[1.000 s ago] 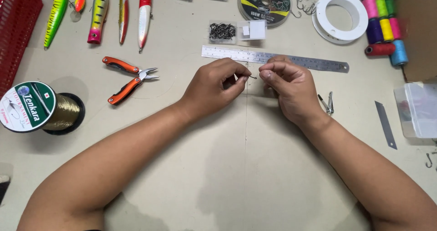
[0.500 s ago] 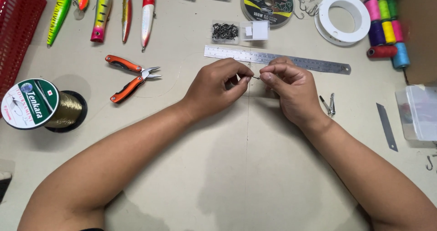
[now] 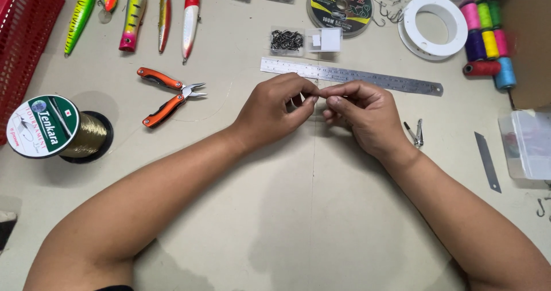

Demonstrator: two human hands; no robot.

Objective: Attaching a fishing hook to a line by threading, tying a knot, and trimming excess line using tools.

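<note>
My left hand [image 3: 275,110] and my right hand [image 3: 361,116] meet fingertip to fingertip above the beige table [image 3: 287,210], just below a steel ruler [image 3: 350,76]. Thumb and forefinger of my left hand pinch a small dark fishing hook, now hidden between the fingers. The right hand's thumb and forefinger are pinched on a thin clear fishing line that I can barely make out. A faint line curves over the table from the left towards my hands.
Orange-handled pliers [image 3: 169,96] and a large line spool [image 3: 51,127] lie left; lures [image 3: 135,15] and a red basket [image 3: 26,33] sit behind. A hook box [image 3: 286,40], white reel [image 3: 433,21], thread spools [image 3: 488,33], clipper [image 3: 414,133], blade [image 3: 487,160] and clear box [image 3: 528,144] lie to the right.
The hands have closed the small gap between them. The hook tip that showed between the fingertips is now covered. The view has shifted slightly.
</note>
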